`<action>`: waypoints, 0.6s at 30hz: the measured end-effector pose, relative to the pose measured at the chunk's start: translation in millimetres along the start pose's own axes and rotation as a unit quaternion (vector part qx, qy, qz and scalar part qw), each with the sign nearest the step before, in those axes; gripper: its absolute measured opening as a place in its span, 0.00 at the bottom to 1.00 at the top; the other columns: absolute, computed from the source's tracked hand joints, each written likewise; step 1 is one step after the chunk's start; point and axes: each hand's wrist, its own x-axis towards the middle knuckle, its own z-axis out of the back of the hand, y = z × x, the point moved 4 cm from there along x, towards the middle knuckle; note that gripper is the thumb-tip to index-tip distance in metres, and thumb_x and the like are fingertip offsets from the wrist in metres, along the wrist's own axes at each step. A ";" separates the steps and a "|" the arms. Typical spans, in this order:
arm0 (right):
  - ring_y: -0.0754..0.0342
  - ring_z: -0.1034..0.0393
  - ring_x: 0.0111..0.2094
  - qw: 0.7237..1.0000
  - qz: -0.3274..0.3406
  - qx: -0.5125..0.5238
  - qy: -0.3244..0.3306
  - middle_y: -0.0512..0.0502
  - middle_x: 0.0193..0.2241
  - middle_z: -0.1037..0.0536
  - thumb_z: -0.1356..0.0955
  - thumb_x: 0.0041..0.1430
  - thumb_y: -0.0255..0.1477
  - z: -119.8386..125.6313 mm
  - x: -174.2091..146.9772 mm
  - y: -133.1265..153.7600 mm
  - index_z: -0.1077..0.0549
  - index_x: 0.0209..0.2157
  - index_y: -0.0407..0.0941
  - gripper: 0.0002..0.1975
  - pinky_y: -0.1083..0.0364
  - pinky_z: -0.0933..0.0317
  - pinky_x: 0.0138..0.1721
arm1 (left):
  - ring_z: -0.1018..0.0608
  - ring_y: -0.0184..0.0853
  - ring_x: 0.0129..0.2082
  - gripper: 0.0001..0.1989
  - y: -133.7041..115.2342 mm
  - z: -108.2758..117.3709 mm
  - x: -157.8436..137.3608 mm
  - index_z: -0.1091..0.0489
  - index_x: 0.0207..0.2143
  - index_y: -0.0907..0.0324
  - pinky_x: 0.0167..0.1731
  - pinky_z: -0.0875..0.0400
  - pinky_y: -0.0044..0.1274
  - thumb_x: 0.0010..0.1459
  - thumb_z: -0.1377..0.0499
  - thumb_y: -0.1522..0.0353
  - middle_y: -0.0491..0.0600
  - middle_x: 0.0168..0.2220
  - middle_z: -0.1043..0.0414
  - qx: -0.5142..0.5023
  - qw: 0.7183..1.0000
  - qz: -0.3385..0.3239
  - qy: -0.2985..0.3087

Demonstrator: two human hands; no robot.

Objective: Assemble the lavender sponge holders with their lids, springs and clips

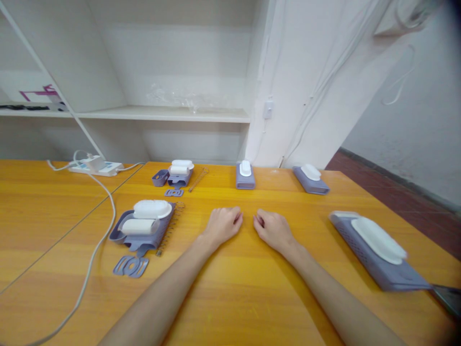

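My left hand (224,225) rests on the wooden table as a loose fist, with nothing showing in it. My right hand (274,228) lies opposite, also curled closed, a small gap between the two. To the left of my left hand is a grey-purple plastic holder (165,222) bearing a white brush (152,208) and a white roller (139,227). A coiled metal spring (170,230) lies along its right side, and a flat purple cut-out plate (130,266) in front. On the right, another purple holder (363,250) carries a white oval brush (380,239).
Farther back stand a holder group (180,179) with a small purple cup (160,178) and a thin spring (199,180), plus two purple holders (245,181) (312,185) topped with white brushes. A white cable (94,254) runs from a power strip (104,168) at left.
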 end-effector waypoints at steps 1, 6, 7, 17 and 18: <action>0.58 0.37 0.22 1.000 -0.001 -0.001 0.001 0.52 0.20 0.29 0.40 0.59 0.30 -0.2 -0.1 0.0 0.37 0.23 0.45 0.11 0.56 0.60 0.25 | 0.26 0.34 0.26 0.17 -0.2 0.2 0.0 0.33 0.29 0.57 0.25 0.46 0.23 0.62 0.56 0.61 0.48 0.26 0.27 0.001 1.000 0.002 0.003; 0.58 0.36 0.23 1.000 0.001 -0.003 0.006 0.52 0.21 0.28 0.40 0.59 0.30 -0.4 -0.4 -0.3 0.37 0.23 0.45 0.11 0.56 0.60 0.25 | 0.27 0.34 0.26 0.18 -0.1 0.8 -0.1 0.32 0.28 0.57 0.25 0.46 0.24 0.62 0.56 0.61 0.49 0.25 0.27 0.000 1.000 0.006 0.014; 0.58 0.36 0.23 1.000 0.003 -0.004 0.006 0.52 0.21 0.28 0.40 0.59 0.30 -0.4 -0.4 -0.2 0.37 0.23 0.45 0.11 0.56 0.60 0.25 | 0.27 0.34 0.26 0.18 0.0 0.8 -0.1 0.32 0.28 0.57 0.25 0.46 0.24 0.62 0.56 0.61 0.49 0.25 0.27 -0.001 1.000 0.005 0.014; 0.58 0.37 0.23 1.000 0.002 -0.008 0.011 0.51 0.21 0.28 0.40 0.59 0.31 -0.6 0.5 -0.1 0.36 0.23 0.45 0.11 0.56 0.61 0.25 | 0.27 0.34 0.26 0.19 -0.2 0.4 0.4 0.30 0.28 0.58 0.26 0.44 0.23 0.62 0.56 0.62 0.51 0.25 0.27 0.000 1.000 0.004 0.022; 0.58 0.36 0.23 1.000 0.001 -0.008 0.011 0.51 0.21 0.28 0.40 0.60 0.31 -0.7 0.5 -0.1 0.36 0.23 0.45 0.11 0.56 0.61 0.25 | 0.27 0.35 0.26 0.19 -0.3 0.8 0.4 0.30 0.27 0.58 0.26 0.44 0.23 0.62 0.56 0.62 0.51 0.25 0.27 -0.001 1.000 0.002 0.020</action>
